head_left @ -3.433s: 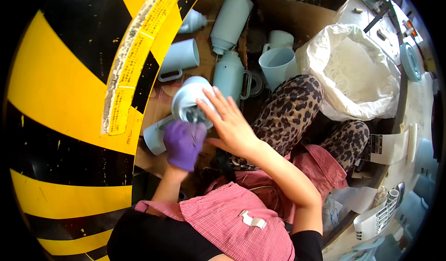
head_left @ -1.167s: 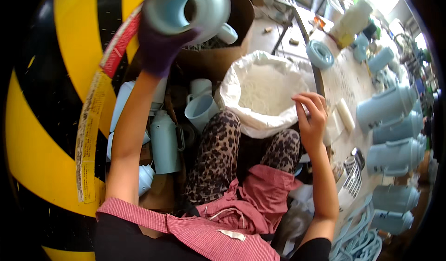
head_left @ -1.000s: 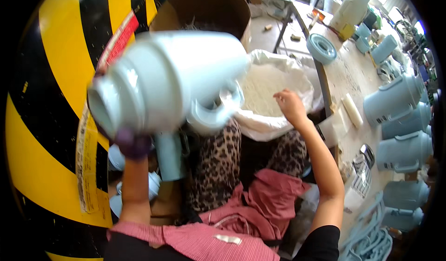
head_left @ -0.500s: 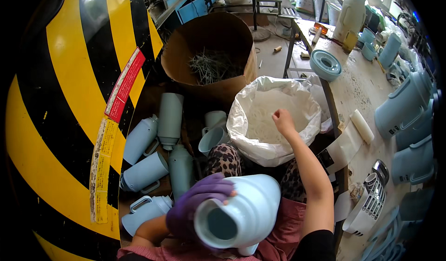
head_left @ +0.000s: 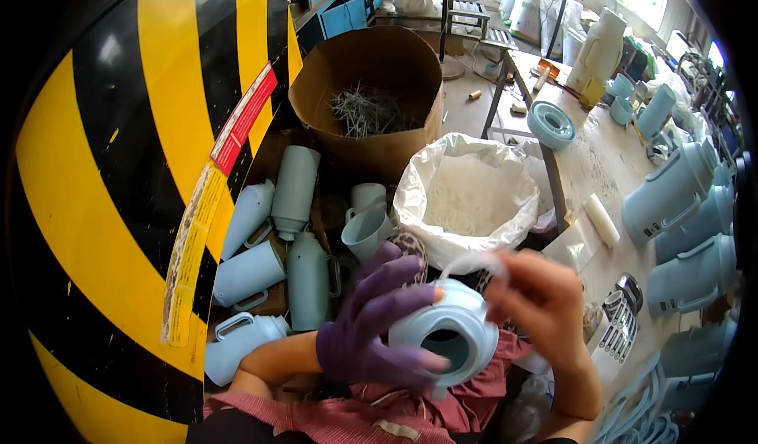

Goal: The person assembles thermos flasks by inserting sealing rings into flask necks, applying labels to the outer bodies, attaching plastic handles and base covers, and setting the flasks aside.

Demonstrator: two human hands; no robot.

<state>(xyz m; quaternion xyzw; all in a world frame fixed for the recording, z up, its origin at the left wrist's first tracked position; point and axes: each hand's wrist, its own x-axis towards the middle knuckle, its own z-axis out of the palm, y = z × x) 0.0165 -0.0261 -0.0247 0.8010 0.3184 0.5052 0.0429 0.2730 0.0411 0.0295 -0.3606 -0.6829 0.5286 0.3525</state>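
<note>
A pale blue thermos casing [head_left: 418, 329] stands in my lap, its round mouth tilted toward me. My left hand [head_left: 363, 325], in a purple glove with bare fingertips, holds it round the upper part from the left. My right hand [head_left: 545, 302] is bare and blurred by motion at the casing's right side. Its fingers pinch a translucent white ring [head_left: 467, 262], which arcs over the far side of the casing's top. Just beyond stands a white-lined sack [head_left: 410, 199] with many similar translucent rings inside.
More blue and grey-green casings [head_left: 308, 282] lie at the left beside a yellow-and-black striped machine [head_left: 103, 183]. A brown drum [head_left: 316, 112] with thin metal rods stands behind. On the right, a worktable [head_left: 588, 152] bears casings, blue lids [head_left: 551, 124] and a white roll [head_left: 602, 221].
My right hand has come back from the sack to the casing with a translucent ring. The casing has turned more upright and moved right, and my left fingers have spread round its top.
</note>
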